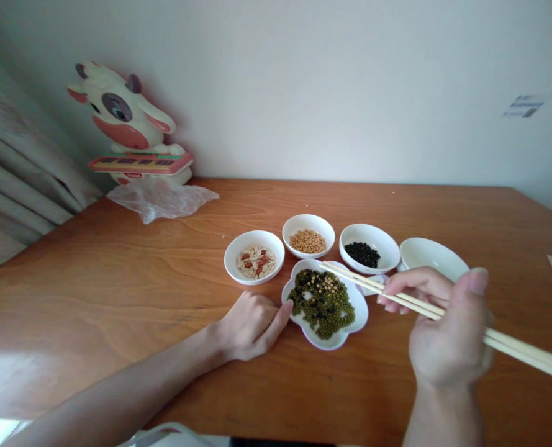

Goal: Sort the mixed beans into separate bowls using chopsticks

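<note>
A pair of pale wooden chopsticks (pixel 415 303) is in my right hand (pixel 452 329), closed round them. Their tips lie close together over the upper part of a white flower-shaped dish (pixel 360 310). Green mung beans (pixel 325 313) fill most of that dish, mixed with black beans and a cluster of yellow soybeans (pixel 329 284). Whether a bean sits between the tips, I cannot tell. My left hand (pixel 252 326) rests on the table with curled fingers, thumb and fingertip at the dish's left rim.
Behind the dish stand white bowls: one with peanuts and pale seeds (pixel 229 257), one of soybeans (pixel 287 231), one of black beans (pixel 387 242). Another white bowl (pixel 431 251) is partly behind my right hand. A cow toy (pixel 136 124) and clear plastic bag (pixel 164 198) are at back left.
</note>
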Demonstrator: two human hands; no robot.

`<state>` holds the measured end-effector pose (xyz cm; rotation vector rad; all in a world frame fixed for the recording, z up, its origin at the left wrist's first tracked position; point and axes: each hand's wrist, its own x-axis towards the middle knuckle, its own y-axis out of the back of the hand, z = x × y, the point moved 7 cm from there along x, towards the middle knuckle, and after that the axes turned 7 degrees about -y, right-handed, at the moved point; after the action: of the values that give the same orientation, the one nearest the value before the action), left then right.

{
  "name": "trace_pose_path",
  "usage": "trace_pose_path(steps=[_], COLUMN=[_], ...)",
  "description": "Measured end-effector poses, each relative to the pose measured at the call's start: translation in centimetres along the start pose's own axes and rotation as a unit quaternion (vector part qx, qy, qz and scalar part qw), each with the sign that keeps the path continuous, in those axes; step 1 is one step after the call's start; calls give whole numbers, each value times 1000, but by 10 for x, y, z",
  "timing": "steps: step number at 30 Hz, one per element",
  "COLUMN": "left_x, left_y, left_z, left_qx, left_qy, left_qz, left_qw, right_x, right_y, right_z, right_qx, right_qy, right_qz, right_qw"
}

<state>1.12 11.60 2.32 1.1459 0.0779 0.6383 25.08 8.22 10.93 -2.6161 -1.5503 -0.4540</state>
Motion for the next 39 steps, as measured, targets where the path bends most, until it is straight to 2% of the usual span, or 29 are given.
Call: trace_pose_path(steps=[5,9,19,27,39], left_x=[1,1,1,1,1], left_y=[1,1,0,0,1], left_z=[-5,-7,-6,-7,-4], left_qx=[1,0,12,4,16], left_qy=[24,34,22,25,18], left_qz=[2,5,6,-7,-11], left_qw=[1000,999,1000,1000,1000], right_x=[-2,-4,-10,-13,-11], right_y=[5,1,-12,-17,-26], right_z=[13,20,17,21,28], right_qx=[-71,-104,-128,-138,-114], right_qy=[-23,-24,10,-19,-29], right_qz=[-151,-209,-220,-240,-258], right_qw=[986,972,967,961,959])
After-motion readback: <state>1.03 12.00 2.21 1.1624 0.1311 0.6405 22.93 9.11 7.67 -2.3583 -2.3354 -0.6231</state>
